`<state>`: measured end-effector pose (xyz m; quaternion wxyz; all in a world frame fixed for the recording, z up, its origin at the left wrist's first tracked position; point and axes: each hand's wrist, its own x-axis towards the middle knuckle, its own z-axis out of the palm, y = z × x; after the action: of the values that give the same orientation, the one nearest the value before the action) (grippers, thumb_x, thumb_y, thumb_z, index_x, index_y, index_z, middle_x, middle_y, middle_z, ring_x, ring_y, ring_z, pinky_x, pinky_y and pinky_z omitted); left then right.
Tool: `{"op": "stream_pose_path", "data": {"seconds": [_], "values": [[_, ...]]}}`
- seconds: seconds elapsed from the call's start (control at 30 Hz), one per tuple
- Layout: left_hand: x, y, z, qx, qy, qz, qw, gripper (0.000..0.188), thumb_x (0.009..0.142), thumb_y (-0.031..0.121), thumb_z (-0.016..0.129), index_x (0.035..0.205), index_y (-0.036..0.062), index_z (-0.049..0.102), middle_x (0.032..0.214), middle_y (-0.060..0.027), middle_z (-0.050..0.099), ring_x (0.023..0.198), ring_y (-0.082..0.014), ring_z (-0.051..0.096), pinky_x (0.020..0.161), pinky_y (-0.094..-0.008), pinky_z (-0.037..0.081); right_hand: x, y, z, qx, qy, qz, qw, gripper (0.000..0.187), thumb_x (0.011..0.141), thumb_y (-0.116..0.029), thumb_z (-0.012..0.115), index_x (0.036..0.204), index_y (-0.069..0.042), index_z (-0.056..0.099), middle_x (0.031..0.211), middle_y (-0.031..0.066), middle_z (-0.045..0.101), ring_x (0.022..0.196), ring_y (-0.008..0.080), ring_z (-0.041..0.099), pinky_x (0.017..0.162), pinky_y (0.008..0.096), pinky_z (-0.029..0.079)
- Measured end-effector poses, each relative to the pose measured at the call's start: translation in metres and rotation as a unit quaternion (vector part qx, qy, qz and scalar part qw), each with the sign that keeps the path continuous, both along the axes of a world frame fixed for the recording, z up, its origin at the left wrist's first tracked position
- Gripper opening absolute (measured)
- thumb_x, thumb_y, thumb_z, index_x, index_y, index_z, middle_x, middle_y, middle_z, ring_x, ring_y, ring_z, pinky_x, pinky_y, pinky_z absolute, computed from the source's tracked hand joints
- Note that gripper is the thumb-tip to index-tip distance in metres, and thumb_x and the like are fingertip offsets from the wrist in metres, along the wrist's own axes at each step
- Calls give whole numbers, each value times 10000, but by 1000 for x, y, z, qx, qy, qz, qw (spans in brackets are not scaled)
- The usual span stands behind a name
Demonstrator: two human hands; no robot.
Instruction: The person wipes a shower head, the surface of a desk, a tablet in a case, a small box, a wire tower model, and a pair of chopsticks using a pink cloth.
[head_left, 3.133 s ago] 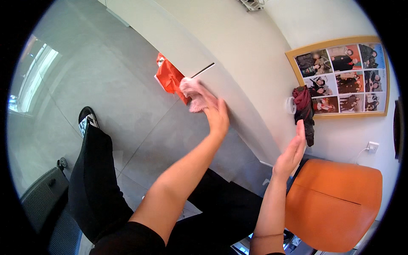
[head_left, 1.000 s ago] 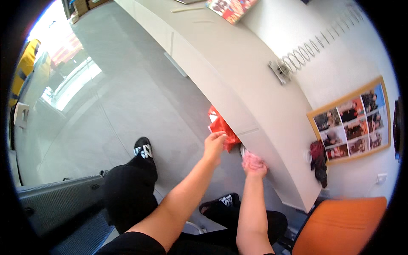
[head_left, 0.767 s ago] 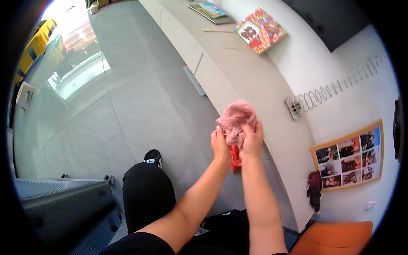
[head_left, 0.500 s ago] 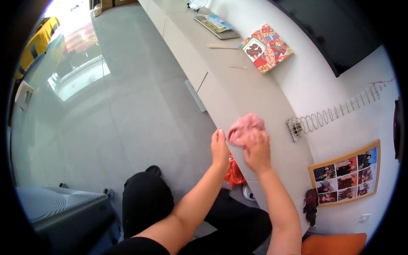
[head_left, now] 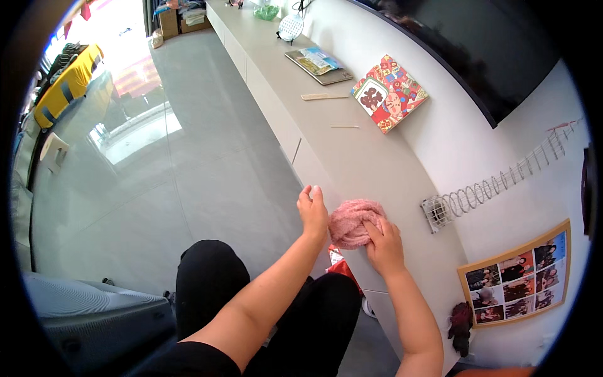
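A pink fluffy cloth (head_left: 353,221), bunched into a rounded bundle, rests on the near part of the long pale cabinet top (head_left: 402,182). My right hand (head_left: 384,246) grips its right side, thumb and fingers pressed into the folds. Beside the cloth's left edge is my left hand (head_left: 313,210), raised at the cabinet's front edge with its fingers loosely apart and nothing in it. Whether it touches the cloth I cannot tell.
Farther along the cabinet top lie a thin stick (head_left: 345,126), a flat wooden strip (head_left: 324,97), a colourful box (head_left: 391,94) and a tablet-like slab (head_left: 319,65). A wire spiral rack (head_left: 438,212) juts from the wall near a photo frame (head_left: 517,276). Below the cabinet edge shows a red bag (head_left: 342,267).
My view has tilted up, showing more of the cabinet's far end. The cloth looks rounder and less blurred, with my right hand at its right side. My left hand's fingers have spread apart.
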<state>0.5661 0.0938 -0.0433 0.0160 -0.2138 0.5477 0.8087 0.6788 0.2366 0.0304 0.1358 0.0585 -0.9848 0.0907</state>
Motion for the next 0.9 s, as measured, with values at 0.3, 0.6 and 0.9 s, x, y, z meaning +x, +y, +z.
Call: {"op": "stream_pose_path", "data": {"seconds": [0.3, 0.6, 0.9], "values": [[-25, -22, 4, 55, 59, -18, 997, 471, 985, 346, 467, 1324, 22, 425, 1278, -66, 499, 1196, -154, 442, 1023, -316, 335, -146, -47, -9, -13, 74, 35, 997, 406, 721, -159, 672, 1127, -157, 652, 1277, 83, 519, 1190, 350, 448, 982, 476, 384], [-82, -50, -32, 118, -34, 53, 991, 505, 968, 426, 458, 1314, 59, 440, 1255, -60, 500, 1136, -159, 462, 983, -342, 347, -133, -33, -3, -51, 100, 95, 989, 249, 715, -143, 652, 962, -112, 663, 1096, 64, 611, 1021, 307, 544, 882, 427, 424], [-98, -26, -45, 120, -55, -21, 991, 521, 974, 438, 440, 1353, 81, 436, 1344, -60, 450, 1217, -190, 411, 1014, -359, 308, -186, 69, -20, -38, 71, -289, 954, 271, 775, -243, 655, 880, 7, 655, 966, 221, 635, 938, 401, 565, 829, 467, 447]]}}
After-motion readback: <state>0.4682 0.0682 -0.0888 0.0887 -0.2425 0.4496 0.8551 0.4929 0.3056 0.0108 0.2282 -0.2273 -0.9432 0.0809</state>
